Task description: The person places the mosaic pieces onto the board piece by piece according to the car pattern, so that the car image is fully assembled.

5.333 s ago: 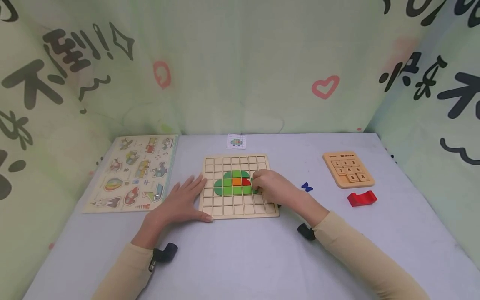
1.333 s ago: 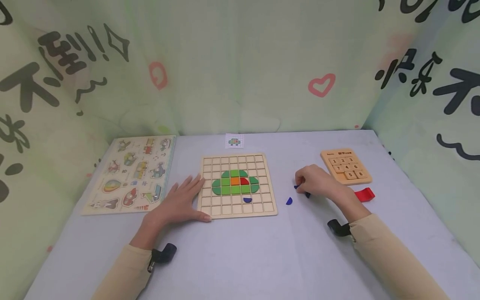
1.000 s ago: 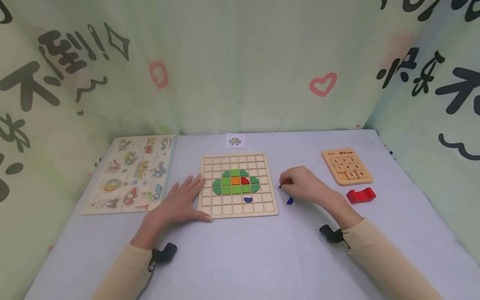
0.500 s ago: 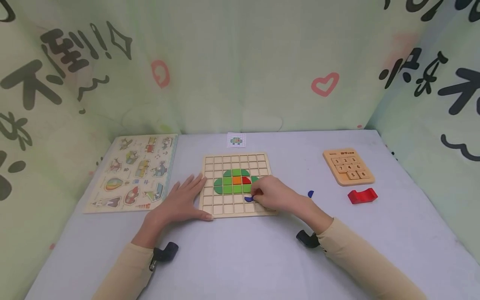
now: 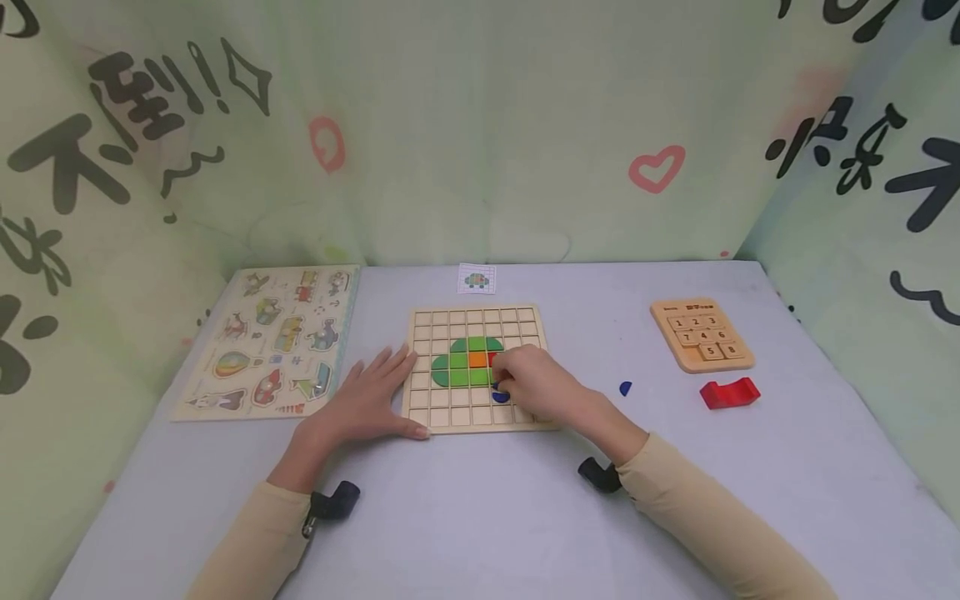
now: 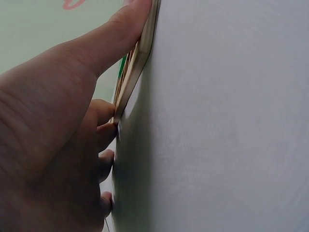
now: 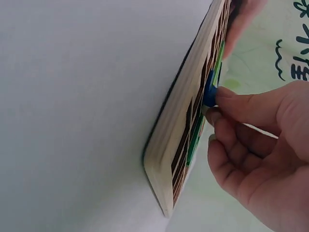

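Note:
A wooden grid board (image 5: 474, 321) lies mid-table with a green shape, an orange tile and a red tile set in it. My right hand (image 5: 504, 385) is over the board's right half, below the red tile. The right wrist view shows its thumb and forefinger (image 7: 227, 96) pinching a small blue piece (image 7: 209, 89) against the grid (image 7: 183, 125). Blue (image 5: 500, 397) shows just left of those fingertips. My left hand (image 5: 371, 400) lies flat on the table at the board's left edge. Its thumb (image 6: 120, 29) runs along the board's edge (image 6: 135, 67).
Another blue piece (image 5: 625, 387) lies on the table right of the board. A red block (image 5: 729, 392) and a wooden number puzzle (image 5: 701, 333) sit further right. A picture peg puzzle (image 5: 266, 342) is on the left. A small pattern card (image 5: 476, 279) lies behind the board.
My right hand left the board, took a blue piece from the table on the right, and came back over the board's lower right cells. The left hand stayed put.

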`<state>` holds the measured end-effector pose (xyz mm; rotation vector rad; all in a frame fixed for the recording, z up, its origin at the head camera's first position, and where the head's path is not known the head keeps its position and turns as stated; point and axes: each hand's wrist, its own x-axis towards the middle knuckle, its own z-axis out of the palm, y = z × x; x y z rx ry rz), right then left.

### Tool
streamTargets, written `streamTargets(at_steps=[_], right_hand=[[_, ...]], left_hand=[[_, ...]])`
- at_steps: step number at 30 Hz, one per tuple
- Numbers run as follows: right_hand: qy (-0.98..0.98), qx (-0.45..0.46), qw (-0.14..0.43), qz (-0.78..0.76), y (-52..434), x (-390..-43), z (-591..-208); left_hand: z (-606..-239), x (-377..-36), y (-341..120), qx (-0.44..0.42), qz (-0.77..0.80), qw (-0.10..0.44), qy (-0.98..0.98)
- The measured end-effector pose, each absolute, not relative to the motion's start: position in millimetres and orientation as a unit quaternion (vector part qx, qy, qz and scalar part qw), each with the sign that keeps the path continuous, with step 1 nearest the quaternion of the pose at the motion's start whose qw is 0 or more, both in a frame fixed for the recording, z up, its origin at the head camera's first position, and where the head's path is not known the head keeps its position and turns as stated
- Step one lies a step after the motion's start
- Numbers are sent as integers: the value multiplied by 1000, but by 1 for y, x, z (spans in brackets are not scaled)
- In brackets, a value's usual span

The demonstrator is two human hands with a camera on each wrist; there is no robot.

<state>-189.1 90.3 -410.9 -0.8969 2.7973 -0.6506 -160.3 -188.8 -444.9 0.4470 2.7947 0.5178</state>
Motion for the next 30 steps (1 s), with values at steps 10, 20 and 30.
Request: streamTargets(at_steps=[10,20,30], right_hand=[[936,-284,58,-200,99,-183,-407],[949,-250,85,-171,159,-195,-393],[936,-282,133,-162,201,-185,-403]], left_hand=[[-444,-162,-185,161,177,128,963],[-442,-160,-185,160,178,126,963],[-444,-160,-188,164,178,124,962]])
